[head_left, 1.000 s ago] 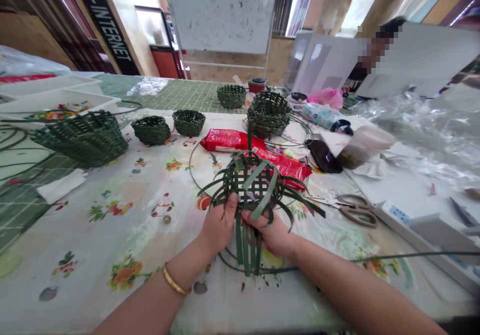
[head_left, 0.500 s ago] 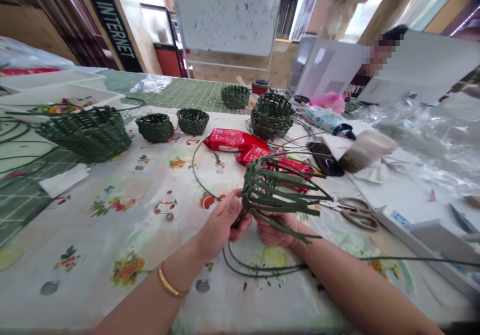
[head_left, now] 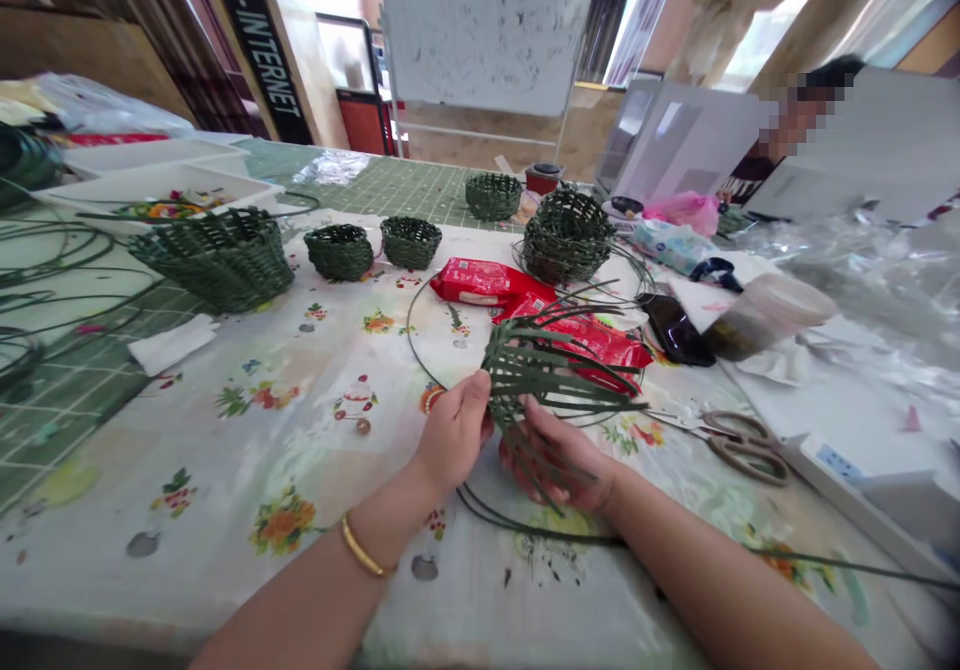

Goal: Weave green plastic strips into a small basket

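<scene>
A partly woven green basket (head_left: 525, 365) is held sideways over the table, its loose flat strips pointing to the right. My left hand (head_left: 456, 428) grips the woven end, thumb on top and fingers hidden behind it. Below the strips is my right hand (head_left: 559, 455), its thumb and fingers closed round some of the lower strips. A long thin green strand (head_left: 510, 525) curves from the work under my right forearm and off to the right. Red plastic packets (head_left: 487, 285) lie just behind the basket.
Finished green baskets, including a larger one (head_left: 217, 260), stand across the back. To the right are scissors (head_left: 742, 445), a phone (head_left: 679, 330), a plastic tub (head_left: 769, 315) and a power strip (head_left: 832, 460). A person (head_left: 802, 120) sits beyond.
My right hand has turned, its thumb coming up between the strips, and the lower strips now bend downward across its fingers. The view has shifted slightly left.
</scene>
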`<state>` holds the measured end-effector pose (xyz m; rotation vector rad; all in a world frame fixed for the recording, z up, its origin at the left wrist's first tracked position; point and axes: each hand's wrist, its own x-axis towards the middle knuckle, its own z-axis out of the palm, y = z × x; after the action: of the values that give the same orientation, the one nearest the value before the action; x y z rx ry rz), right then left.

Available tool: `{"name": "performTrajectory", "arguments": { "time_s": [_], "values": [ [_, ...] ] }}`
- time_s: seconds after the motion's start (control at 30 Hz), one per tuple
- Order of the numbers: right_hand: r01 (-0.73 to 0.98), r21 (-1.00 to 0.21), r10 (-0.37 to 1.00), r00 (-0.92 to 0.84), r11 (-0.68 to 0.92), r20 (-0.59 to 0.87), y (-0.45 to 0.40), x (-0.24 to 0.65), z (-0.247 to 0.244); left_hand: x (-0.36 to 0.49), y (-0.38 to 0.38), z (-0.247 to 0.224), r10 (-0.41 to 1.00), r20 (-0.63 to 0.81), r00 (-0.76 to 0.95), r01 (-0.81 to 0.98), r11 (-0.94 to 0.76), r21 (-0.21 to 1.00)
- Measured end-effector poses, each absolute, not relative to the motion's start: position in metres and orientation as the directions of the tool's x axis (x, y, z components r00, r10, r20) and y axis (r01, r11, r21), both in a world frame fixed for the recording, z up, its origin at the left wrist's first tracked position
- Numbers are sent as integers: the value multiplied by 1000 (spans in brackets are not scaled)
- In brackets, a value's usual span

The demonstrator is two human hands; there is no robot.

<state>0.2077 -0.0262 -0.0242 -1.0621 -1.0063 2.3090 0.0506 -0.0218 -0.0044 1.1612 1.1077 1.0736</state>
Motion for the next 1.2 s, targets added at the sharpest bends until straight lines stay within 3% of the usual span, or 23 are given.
{"name": "performTrajectory", "arguments": {
  "time_s": [0.07,0.17,0.23,0.3,0.37,0.4,0.43,0.5,0.53,0.63,0.7,0.8,0.93,1.03,1.2],
  "values": [
    [12,-772,571,-665,-636,-481,-23,217,-15,44,-14,-4,989,-125,81,-58,130,990],
    [179,-879,555,-715,-442,-425,-18,249,5,30,-6,-2,989,-135,57,92,129,987],
    [338,-881,520,-714,-331,-469,-16,277,20,21,-3,2,992,-91,91,194,72,978],
    [324,-911,539,-734,-257,-413,-16,303,32,16,-3,6,981,-38,188,259,-12,966],
    [-28,-999,735,-678,-40,-11,-16,317,41,14,-4,10,962,-6,275,293,-77,953],
    [-178,-977,830,-523,115,193,-16,319,43,14,-4,11,954,-1,300,311,-96,946],
    [-207,-940,881,-340,272,330,-16,317,45,15,-5,12,949,3,316,327,-112,938],
    [19,-858,852,-126,514,508,-18,305,48,17,-7,12,945,21,325,347,-140,928],
    [189,-807,828,-158,560,538,-19,297,50,19,-9,12,947,39,318,346,-154,925],
    [517,-554,756,-391,653,525,-26,276,55,22,-15,12,964,129,233,353,-208,912],
    [604,-405,718,-478,687,506,-32,269,58,25,-20,13,959,230,166,397,-278,875],
    [652,-297,696,-519,698,496,-39,263,60,28,-27,17,899,411,153,467,-433,771],
    [646,-285,701,-596,708,390,-42,258,59,27,-29,20,734,580,354,467,-676,570],
    [602,-335,689,-645,725,332,-44,257,59,24,-29,21,587,622,518,398,-809,432],
    [569,-401,692,-645,718,325,-49,261,64,22,-29,22,509,612,605,331,-860,388]
  ]
}}
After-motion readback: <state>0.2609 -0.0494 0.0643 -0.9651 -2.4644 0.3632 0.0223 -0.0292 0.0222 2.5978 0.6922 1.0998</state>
